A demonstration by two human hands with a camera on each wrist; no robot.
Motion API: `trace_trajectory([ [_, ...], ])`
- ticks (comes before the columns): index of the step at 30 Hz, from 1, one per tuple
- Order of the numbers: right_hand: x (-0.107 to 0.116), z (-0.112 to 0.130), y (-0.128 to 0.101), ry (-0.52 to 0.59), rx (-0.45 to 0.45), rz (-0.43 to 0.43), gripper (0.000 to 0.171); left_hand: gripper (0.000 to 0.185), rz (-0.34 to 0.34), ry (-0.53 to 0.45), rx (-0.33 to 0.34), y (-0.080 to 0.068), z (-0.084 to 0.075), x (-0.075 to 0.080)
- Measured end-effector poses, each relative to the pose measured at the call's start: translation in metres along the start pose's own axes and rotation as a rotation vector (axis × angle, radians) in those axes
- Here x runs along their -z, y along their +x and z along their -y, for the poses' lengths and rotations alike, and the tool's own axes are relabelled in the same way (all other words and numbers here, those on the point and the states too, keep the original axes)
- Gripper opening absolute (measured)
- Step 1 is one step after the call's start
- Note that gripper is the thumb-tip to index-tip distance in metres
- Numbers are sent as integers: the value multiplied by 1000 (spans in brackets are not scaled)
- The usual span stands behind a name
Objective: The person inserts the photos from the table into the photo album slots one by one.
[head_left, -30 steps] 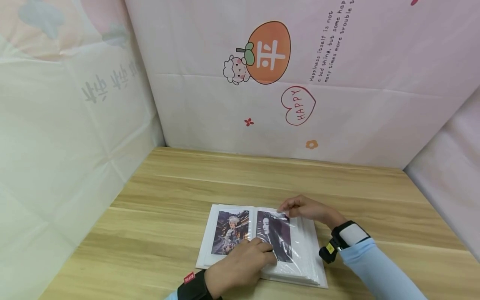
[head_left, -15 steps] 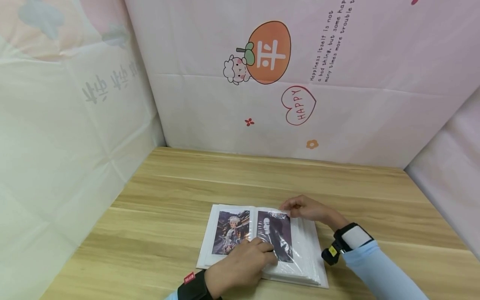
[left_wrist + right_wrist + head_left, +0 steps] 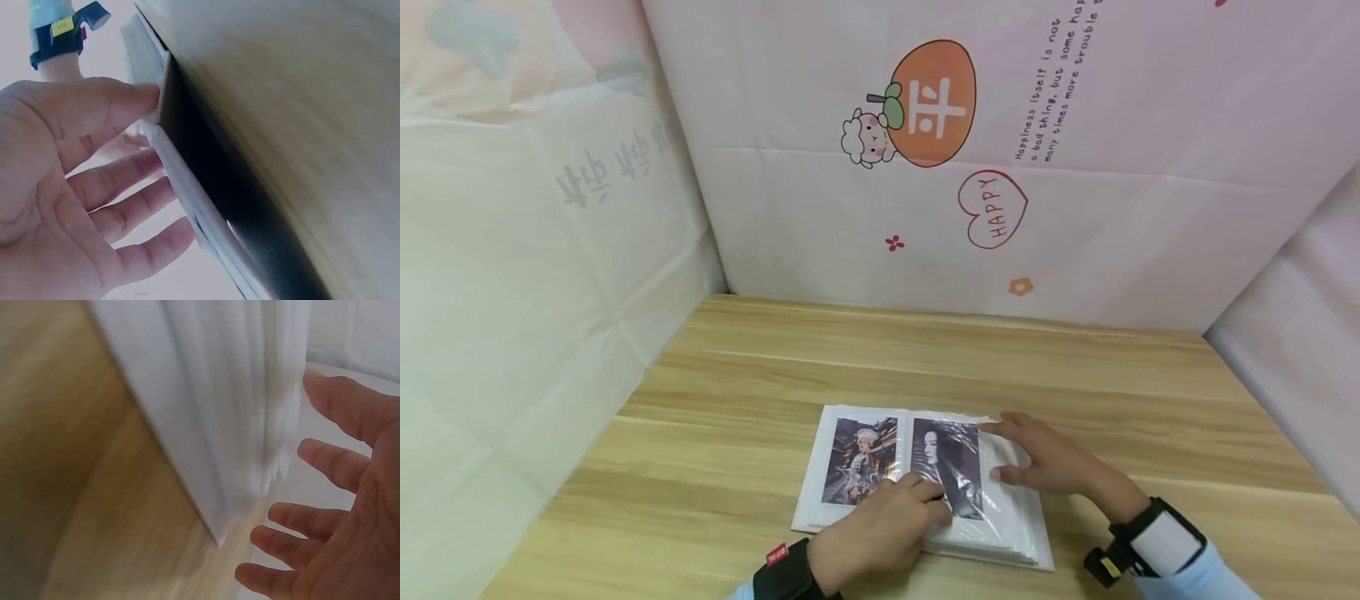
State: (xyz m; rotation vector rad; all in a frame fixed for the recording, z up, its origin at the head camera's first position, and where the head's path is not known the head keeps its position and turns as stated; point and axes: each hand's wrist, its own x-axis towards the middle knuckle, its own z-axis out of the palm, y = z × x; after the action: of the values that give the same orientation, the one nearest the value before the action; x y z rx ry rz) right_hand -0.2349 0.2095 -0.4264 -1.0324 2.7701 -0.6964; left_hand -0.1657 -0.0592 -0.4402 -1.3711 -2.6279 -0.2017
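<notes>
A photo album point(image 3: 807, 492) lies spread on the table in the head view. Its left page carries a colour photo point(image 3: 859, 467) of a person in a pale headdress. A dark portrait photo point(image 3: 958, 467) fills part of the right page, under a shiny clear sleeve. My left hand point(image 3: 887, 525) rests across the album's near edge, fingertips on the pages. In the left wrist view its thumb point(image 3: 119, 103) presses at the album's spine end. My right hand point(image 3: 1056, 458) hovers over the right page's outer edge, fingers spread. The right wrist view shows it beside the page stack point(image 3: 244, 394), holding nothing.
The wood-grain table point(image 3: 737, 400) surrounds the album. A pale printed cloth point(image 3: 805, 225) hangs behind it, with more cloth along the left and right sides. Each wrist wears a black strap, the right one point(image 3: 1157, 542) with a small camera.
My right hand has let go of the page's upper corner, shifted right and toward me, and spread its fingers. My left hand stays on the album. The view has shifted slightly.
</notes>
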Motion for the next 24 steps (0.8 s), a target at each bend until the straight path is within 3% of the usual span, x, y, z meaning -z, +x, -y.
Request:
trace_trajectory([
  [10, -12, 2, -25, 57, 18, -52, 60, 33, 2, -15, 2, 0, 0, 1],
  [24, -27, 6, -30, -8, -55, -84, 65, 35, 6, -47, 6, 0, 0, 3],
])
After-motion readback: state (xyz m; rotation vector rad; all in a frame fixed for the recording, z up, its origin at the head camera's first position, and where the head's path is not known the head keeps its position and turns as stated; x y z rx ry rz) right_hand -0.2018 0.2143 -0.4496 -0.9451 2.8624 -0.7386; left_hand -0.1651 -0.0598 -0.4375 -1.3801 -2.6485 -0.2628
